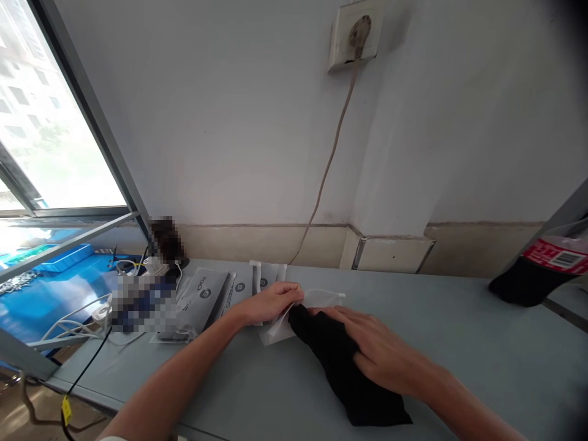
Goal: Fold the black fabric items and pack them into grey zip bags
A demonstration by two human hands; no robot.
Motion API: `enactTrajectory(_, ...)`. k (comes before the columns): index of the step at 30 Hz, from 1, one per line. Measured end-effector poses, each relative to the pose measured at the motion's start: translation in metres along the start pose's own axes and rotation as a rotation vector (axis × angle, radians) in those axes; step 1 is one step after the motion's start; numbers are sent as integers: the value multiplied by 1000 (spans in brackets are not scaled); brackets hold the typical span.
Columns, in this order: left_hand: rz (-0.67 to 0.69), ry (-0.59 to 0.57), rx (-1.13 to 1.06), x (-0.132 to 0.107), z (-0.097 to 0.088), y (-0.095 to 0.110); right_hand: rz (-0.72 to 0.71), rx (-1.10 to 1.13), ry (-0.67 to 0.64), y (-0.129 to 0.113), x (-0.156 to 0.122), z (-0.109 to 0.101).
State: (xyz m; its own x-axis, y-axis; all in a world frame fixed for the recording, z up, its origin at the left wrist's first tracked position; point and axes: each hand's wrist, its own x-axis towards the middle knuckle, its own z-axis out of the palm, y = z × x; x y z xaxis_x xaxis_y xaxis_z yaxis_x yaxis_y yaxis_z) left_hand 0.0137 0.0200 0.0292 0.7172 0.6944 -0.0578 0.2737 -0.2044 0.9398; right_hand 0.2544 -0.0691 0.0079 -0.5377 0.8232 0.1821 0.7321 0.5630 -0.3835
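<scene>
My left hand (276, 301) is closed on the near edge of a frosted plastic bag (278, 331) that lies on the table. A soft black cloth piece (342, 373) stretches from the bag's mouth toward the table's front edge; its exact kind I cannot make out. My right hand (372, 343) grips the cloth from above near its far end, fingers pointing at the bag. The cloth's tip meets the bag's opening, and how far inside it reaches is hidden by my fingers. Left of the bag lie several filled grey printed packets (202, 300).
A cola bottle (546, 263) lies tilted at the right. White cables (78, 324) and a black cord with a yellow tag (67, 409) run at the left by the metal frame. A plugged-in cord (337, 131) hangs from the wall socket (353, 33) behind the table (459, 331).
</scene>
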Motion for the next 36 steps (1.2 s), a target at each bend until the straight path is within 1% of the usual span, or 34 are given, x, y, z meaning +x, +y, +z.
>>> enactTrajectory(2, 56, 10, 88, -2, 0, 4, 1, -105, -31, -5, 1, 2)
enactTrajectory(5, 111, 84, 215, -5, 2, 8, -22, -179, -43, -9, 4, 4)
enactTrajectory(8, 114, 118, 282, -6, 5, 6, -88, -221, -28, -9, 5, 6)
enactTrajectory(12, 107, 112, 306, -4, 4, 2, -175, -300, 25, -8, 5, 10)
enactTrajectory(15, 94, 117, 313, -2, -1, -1, -146, -263, 25, -7, 5, 12)
enactTrajectory(17, 96, 130, 342, -1, -3, -4, -78, -202, -1, -6, 5, 12)
enactTrajectory(19, 107, 156, 393, -1, -3, -7, 6, -93, 8, -5, 5, 10)
enactTrajectory(22, 134, 200, 456, 0, -1, -10, 129, 243, 71, -4, 4, 0)
enactTrajectory(24, 149, 211, 467, 0, 2, -10, 171, 495, 83, -4, 3, -13)
enactTrajectory(26, 144, 173, 443, -1, 4, -9, 166, 660, 51, -6, 1, -26)
enactTrajectory(28, 119, 97, 378, -1, 5, -8, 136, 722, -9, -9, 0, -35)
enactTrajectory(31, 116, 17, 271, 0, 6, -9, 71, 641, -31, -9, 2, -36)
enactTrajectory(33, 125, -16, 206, 1, 5, -10, 31, 507, -11, -7, 3, -31)
enactTrajectory(36, 87, -93, 100, 1, 1, -11, -14, 251, -54, -4, 1, -23)
